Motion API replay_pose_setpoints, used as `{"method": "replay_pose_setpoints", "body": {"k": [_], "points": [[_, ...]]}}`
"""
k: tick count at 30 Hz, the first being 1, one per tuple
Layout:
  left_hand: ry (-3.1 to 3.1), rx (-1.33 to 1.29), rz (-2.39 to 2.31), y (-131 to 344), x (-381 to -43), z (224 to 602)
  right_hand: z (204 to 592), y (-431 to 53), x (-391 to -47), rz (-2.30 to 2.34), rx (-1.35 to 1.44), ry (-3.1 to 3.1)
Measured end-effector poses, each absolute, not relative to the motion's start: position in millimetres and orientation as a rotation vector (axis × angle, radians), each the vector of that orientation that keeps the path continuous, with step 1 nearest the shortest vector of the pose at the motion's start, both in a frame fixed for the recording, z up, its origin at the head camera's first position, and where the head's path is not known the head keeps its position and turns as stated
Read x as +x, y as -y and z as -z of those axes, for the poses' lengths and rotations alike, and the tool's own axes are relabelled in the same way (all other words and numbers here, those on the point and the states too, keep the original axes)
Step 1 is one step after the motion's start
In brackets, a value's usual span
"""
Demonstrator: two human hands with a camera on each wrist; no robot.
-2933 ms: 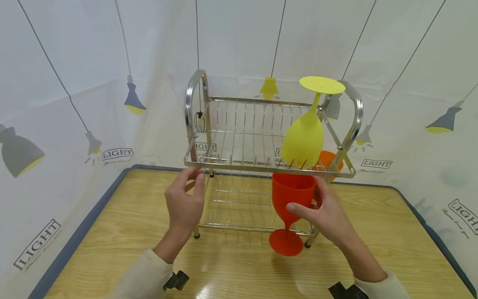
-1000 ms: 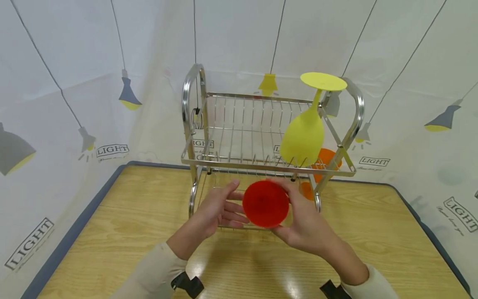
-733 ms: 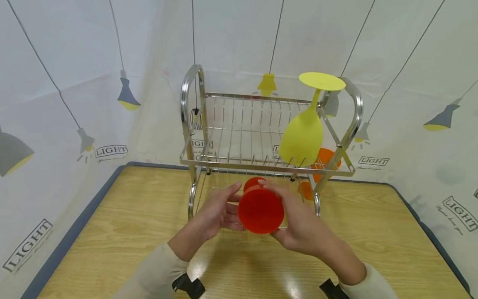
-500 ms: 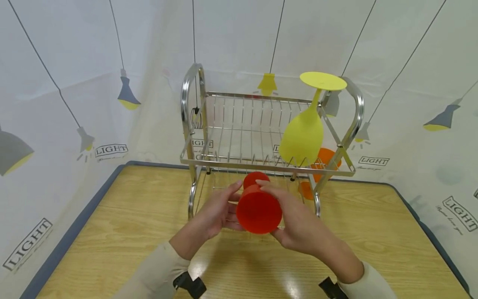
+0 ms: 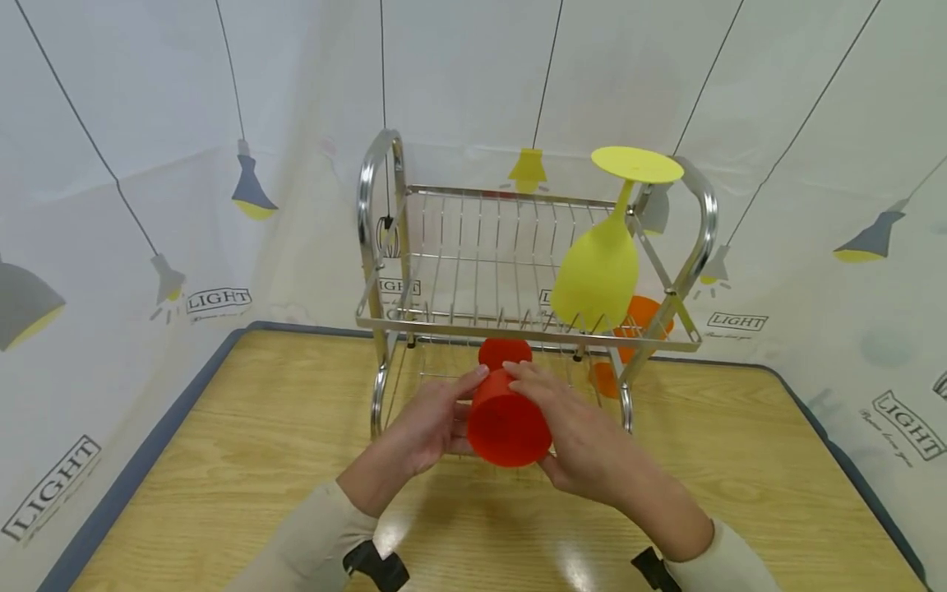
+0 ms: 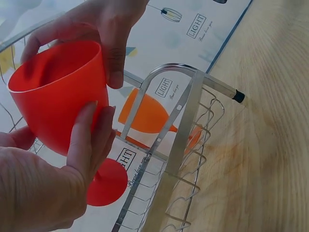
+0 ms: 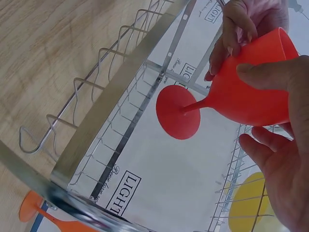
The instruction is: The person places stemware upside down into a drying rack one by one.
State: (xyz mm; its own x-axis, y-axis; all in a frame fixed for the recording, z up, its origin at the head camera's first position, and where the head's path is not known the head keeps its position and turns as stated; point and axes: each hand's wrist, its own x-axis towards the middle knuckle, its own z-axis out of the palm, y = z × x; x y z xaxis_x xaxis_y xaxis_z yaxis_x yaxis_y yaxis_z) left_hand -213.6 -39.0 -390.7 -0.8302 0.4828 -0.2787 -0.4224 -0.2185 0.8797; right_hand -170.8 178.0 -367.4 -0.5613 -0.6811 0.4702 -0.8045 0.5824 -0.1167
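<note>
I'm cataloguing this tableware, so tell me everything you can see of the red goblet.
The red goblet has a deep, tapering bowl, a slim stem and a flat round foot, all one red that looks like smooth plastic. It is held tilted, its open mouth facing the viewer in the head view and its foot toward the two-tier dish rack. The left hand and right hand grip the bowl from either side; no contents show.

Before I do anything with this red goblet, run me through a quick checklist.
1. Right hand gripping the red goblet: ok.
2. Left hand holding it too: ok.
3. Yellow goblet upside down on the upper tier: ok.
4. Bare slots to its left: ok.
5. Red goblet upside down to match: not ok, mouth towards you.
6. Its base clear of the upper tier: cannot tell.
</note>
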Motion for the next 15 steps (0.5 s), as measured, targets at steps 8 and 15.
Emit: {"method": "replay_pose_setpoints", "body": {"k": [8,15], "points": [[-1.374,0.067,-2.171,35.5,-212.7,396.7,371.0,-184.1,-169.5,-0.332,1.149,2.469],[-1.230,0.110,-2.279,31.2,-210.0,400.7,364.9,-181.0,-167.2,-0.425,1.041,2.549]]}}
